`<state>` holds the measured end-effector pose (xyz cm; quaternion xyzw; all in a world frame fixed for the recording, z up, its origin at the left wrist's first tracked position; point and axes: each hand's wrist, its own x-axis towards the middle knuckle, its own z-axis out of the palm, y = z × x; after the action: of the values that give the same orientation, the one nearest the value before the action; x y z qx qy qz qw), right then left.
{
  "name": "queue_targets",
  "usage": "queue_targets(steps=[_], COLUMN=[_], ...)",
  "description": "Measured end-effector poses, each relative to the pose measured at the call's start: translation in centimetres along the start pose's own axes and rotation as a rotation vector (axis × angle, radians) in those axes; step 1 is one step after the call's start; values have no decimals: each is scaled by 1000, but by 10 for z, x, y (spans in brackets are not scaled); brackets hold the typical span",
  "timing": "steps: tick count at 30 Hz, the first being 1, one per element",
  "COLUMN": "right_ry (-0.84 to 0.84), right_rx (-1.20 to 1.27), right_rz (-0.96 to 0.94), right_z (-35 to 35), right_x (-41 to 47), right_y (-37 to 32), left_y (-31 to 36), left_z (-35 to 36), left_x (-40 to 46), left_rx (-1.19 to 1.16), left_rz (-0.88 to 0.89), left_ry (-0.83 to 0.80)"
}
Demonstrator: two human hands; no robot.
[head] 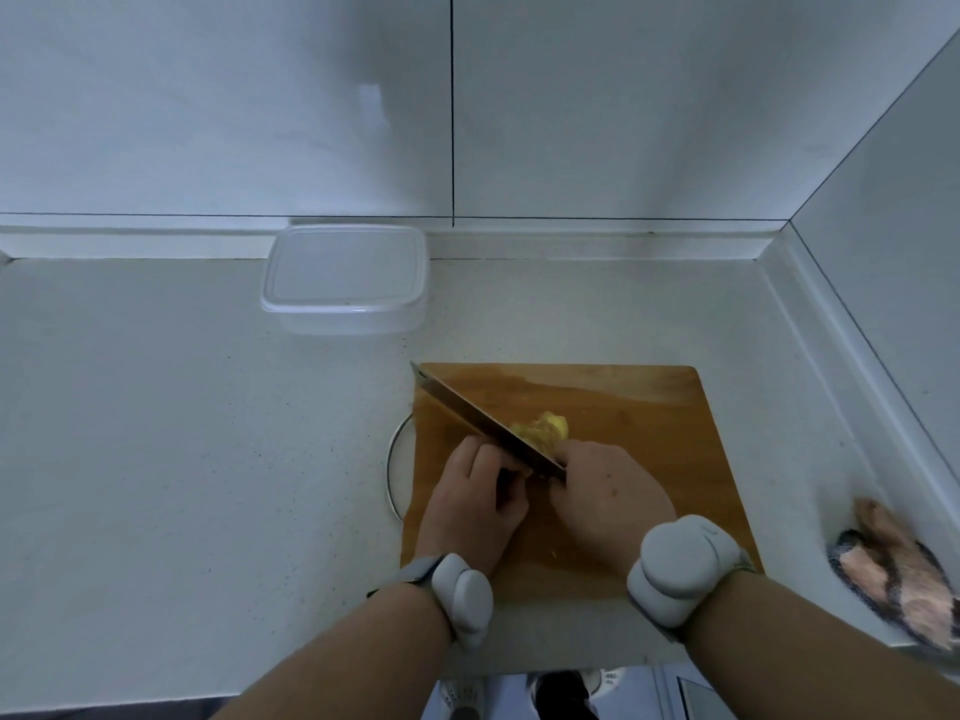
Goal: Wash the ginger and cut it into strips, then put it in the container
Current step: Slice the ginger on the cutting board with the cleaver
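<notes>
Ginger (545, 427), yellow and partly cut, lies on the wooden cutting board (649, 407) just beyond the fingers of both hands. The right hand (605, 498) has its fingers curled round the knife's handle end, the knife (483, 426) blade running diagonally up and left from them across the board. The left hand (480, 498) has its fingers bent, tips pressed down beside the blade; what lies under them is hidden. The container (345, 278), clear with its lid on, stands on the surface well beyond the fingers, near the wall.
</notes>
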<state>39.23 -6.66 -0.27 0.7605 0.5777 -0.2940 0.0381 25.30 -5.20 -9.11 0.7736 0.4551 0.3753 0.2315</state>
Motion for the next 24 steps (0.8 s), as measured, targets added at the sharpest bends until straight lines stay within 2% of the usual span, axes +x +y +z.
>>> queue_targets(steps=[9,24], right_ry=[12,1], right_rx=[35,3], right_rz=[-48,-17], right_z=[-7,-14], right_x=[-8,-11], right_y=[5,6], left_y=[1,3], left_z=[-1,-1], left_x=[0,0], left_rx=[10,44], left_rz=[22,34], left_ry=[-2,7])
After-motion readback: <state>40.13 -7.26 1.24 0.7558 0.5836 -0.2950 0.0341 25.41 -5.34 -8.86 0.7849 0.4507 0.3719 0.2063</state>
